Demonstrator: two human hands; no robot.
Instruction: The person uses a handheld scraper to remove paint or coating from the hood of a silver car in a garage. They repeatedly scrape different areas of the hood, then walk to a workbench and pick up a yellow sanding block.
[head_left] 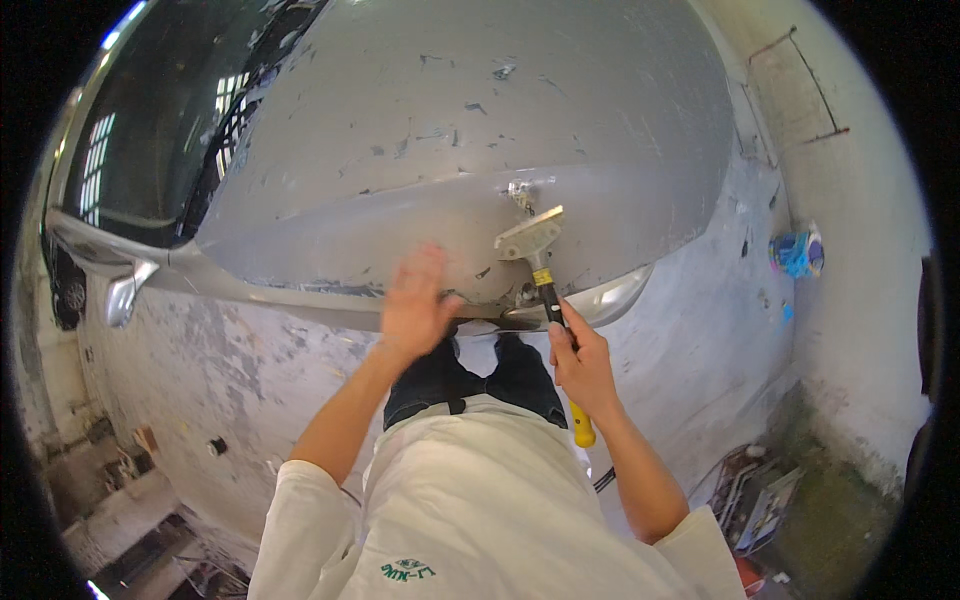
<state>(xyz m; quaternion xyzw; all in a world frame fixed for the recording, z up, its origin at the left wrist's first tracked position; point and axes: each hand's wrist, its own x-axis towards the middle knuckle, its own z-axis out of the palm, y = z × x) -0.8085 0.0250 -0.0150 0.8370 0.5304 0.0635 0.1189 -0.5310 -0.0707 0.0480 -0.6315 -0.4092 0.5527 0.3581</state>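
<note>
In my right hand (585,362) is a long-handled scraper (530,236) with a wide metal head and a black and yellow handle. My fingers wrap round the black part of the handle, and the yellow end sticks out below the hand. The scraper head is over the near edge of a grey car hood (400,215), beside a patch of crumpled scraps (520,192). To its left, my left hand (418,300) is over the hood's near edge, with fingers stretched out, thumb apart and nothing in it. Motion blurs its fingertips; I cannot tell whether they touch the hood.
Dark flakes lie scattered across the hood. The windshield (140,120) is at the left, with a side mirror (128,292) below it. A blue package (796,254) lies by the right wall. Framed panels (765,505) lean at the lower right, and clutter fills the lower left.
</note>
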